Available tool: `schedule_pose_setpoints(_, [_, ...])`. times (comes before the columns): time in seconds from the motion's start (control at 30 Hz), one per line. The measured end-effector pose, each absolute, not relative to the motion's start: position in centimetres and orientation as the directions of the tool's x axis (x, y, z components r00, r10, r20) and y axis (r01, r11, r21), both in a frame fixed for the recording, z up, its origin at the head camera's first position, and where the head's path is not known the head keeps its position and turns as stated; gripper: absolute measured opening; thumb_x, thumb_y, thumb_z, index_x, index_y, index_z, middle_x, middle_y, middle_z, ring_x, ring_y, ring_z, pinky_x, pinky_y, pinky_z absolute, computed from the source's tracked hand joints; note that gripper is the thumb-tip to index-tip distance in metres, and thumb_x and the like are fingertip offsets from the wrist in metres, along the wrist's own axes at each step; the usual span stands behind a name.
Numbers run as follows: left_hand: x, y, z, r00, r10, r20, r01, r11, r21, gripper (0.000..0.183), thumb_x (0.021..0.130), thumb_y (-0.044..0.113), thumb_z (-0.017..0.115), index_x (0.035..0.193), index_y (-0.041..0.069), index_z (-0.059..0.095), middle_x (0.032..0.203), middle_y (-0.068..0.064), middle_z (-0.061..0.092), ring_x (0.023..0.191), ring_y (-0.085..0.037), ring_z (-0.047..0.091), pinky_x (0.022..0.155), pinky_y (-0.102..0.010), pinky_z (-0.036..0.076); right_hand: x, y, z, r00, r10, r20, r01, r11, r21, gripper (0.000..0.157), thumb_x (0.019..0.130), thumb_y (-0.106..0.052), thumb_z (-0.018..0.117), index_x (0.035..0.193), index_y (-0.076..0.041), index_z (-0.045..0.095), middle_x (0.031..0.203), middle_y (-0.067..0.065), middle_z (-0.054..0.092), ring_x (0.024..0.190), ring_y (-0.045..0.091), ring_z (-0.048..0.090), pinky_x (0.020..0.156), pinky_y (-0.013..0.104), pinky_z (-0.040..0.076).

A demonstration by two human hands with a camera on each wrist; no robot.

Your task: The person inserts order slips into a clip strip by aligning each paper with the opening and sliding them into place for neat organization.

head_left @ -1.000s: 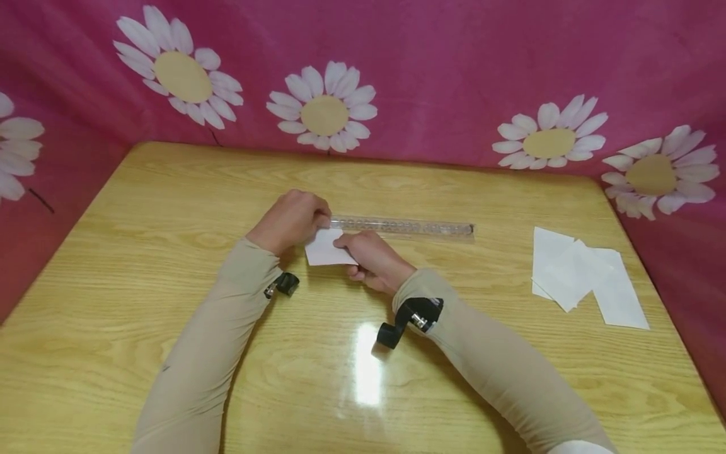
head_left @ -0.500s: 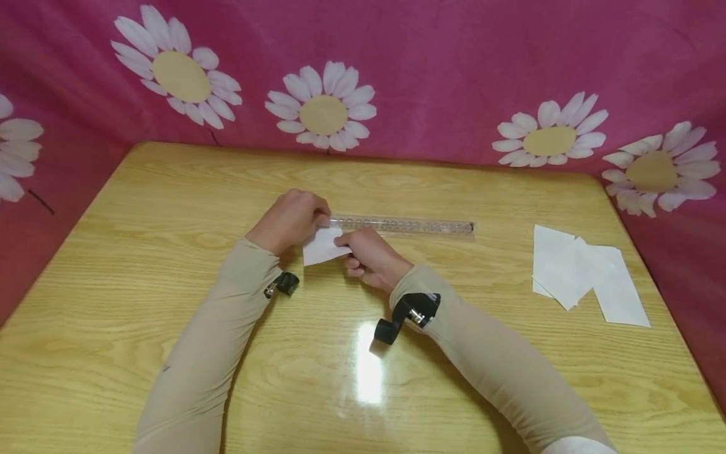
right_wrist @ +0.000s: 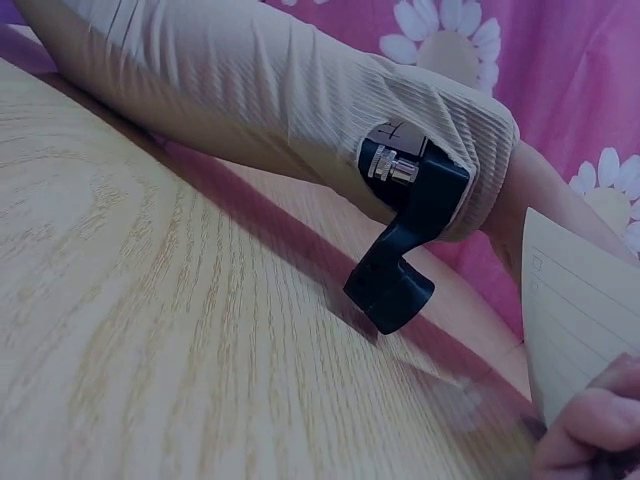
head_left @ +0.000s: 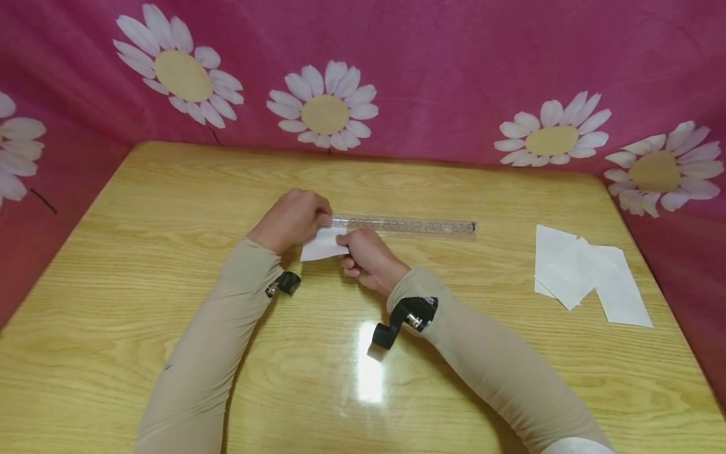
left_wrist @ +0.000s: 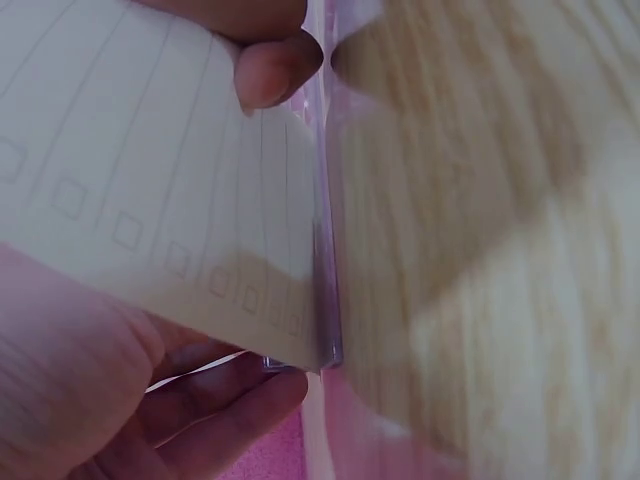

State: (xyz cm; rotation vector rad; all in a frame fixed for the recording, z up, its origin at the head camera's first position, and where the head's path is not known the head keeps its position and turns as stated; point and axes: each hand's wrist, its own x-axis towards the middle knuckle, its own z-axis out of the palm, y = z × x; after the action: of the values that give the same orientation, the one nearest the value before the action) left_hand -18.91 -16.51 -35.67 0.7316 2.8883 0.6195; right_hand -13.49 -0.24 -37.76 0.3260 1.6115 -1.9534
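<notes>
A clear plastic ruler-like strip [head_left: 408, 225] with a row of rounded marks lies across the table's middle. My left hand [head_left: 292, 217] grips its left end, fingers curled there, also seen at lower left of the left wrist view. Against the strip's near edge stands a small white paper sheet [head_left: 322, 244], bent upward, printed with lines and little squares [left_wrist: 125, 230]. The right hand [head_left: 370, 255] pinches this sheet by its right side, thumb on top. In the right wrist view, that hand [right_wrist: 592, 430] shows only at the corner, beside something dark that I cannot identify.
Several white paper sheets [head_left: 567, 271] lie overlapping at the table's right. A pink curtain with daisies [head_left: 431, 75] hangs behind the wooden table [head_left: 295, 378]. Black camera mounts [head_left: 397, 321] stick out from both sleeves.
The right hand has shifted slightly left, and the near edge of the paper has risen toward the strip. The left hand and the strip stay where they were.
</notes>
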Motion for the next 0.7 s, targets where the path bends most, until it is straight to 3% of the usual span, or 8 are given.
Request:
schedule_pose_setpoints(0.17, [-18.9,-16.5,-35.7,-0.874,0.486,0.015,0.450,0.796,0.404,0.017,0.099,0.015,0.070,0.108,0.004,0.079,0.109,-0.013,0.079,0.097,-0.027,0.071,0.090,-0.041,0.059,-13.4,0.1,-37.8,-0.810,-0.266,-0.523,0.563,-0.103,-0.820,0.029,0.105,-0.008,0.044,0.127,0.004,0.057,0.075,0.000,0.055,0.048,0.005,0.031,0.042,0.017,0.026])
schedule_pose_setpoints(0.5, [-18.9,-16.5,-35.7,-0.875,0.485,0.020,0.449,0.794,0.410,0.017,0.097,0.015,0.073,0.107,0.002,0.079,0.108,-0.014,0.079,0.099,-0.029,0.072,0.092,-0.043,0.060,-13.4,1.4,-37.9,-0.814,-0.251,-0.524,0.558,-0.084,-0.826,0.036,0.105,-0.010,0.044,0.137,0.005,0.049,0.075,0.000,0.050,0.049,0.005,0.032,0.043,0.017,0.027])
schedule_pose_setpoints(0.7, [-18.8,-16.4,-35.5,-0.879,0.476,0.000,0.435,0.804,0.406,0.017,0.098,0.014,0.072,0.109,0.003,0.079,0.110,-0.013,0.079,0.099,-0.027,0.072,0.092,-0.042,0.059,-13.5,1.7,-37.7,-0.801,-0.266,-0.536,0.567,-0.048,-0.823,0.025,0.105,-0.012,0.046,0.123,0.001,0.060,0.068,-0.002,0.049,0.047,0.006,0.033,0.043,0.018,0.027])
